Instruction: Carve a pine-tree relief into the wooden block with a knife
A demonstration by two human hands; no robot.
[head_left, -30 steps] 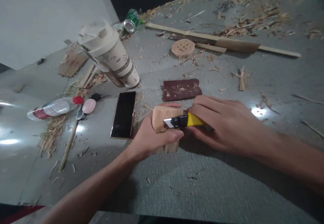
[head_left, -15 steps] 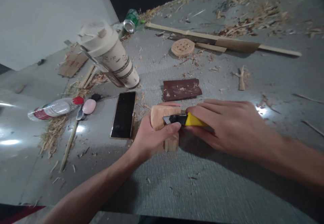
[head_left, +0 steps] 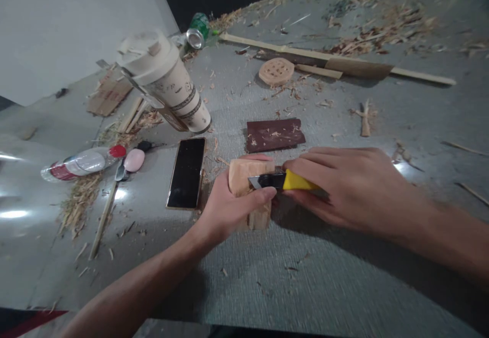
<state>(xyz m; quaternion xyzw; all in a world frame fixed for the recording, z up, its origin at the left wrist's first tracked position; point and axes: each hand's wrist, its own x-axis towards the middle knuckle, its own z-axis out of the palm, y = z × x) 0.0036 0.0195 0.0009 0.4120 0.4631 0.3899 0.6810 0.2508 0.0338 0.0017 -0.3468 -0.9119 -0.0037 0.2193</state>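
A pale, partly carved wood block (head_left: pixel 244 171) is held in my left hand (head_left: pixel 228 208), fingers wrapped round it and the thumb lying across its near face. My right hand (head_left: pixel 336 185) grips a yellow and black utility knife (head_left: pixel 298 180). Its blade points left against the wood, just above my left thumb tip. Whether the edge is biting in cannot be made out. Beyond the block lies a dark red-brown sheet (head_left: pixel 275 135), perhaps sandpaper, sprinkled with shavings. Left of my left hand a black phone (head_left: pixel 186 173) lies flat.
A lidded cup (head_left: pixel 168 80) stands at the left, near a green can (head_left: pixel 197 30). A plastic bottle (head_left: pixel 84 163) with a red cap lies farther left. A carved wooden disc (head_left: pixel 276 71) and a long wood strip (head_left: pixel 420 75) lie at the back, among scattered shavings (head_left: pixel 367 40).
My right hand and the knife have shifted slightly to the right. The wood block and my left thumb have moved a touch the same way.
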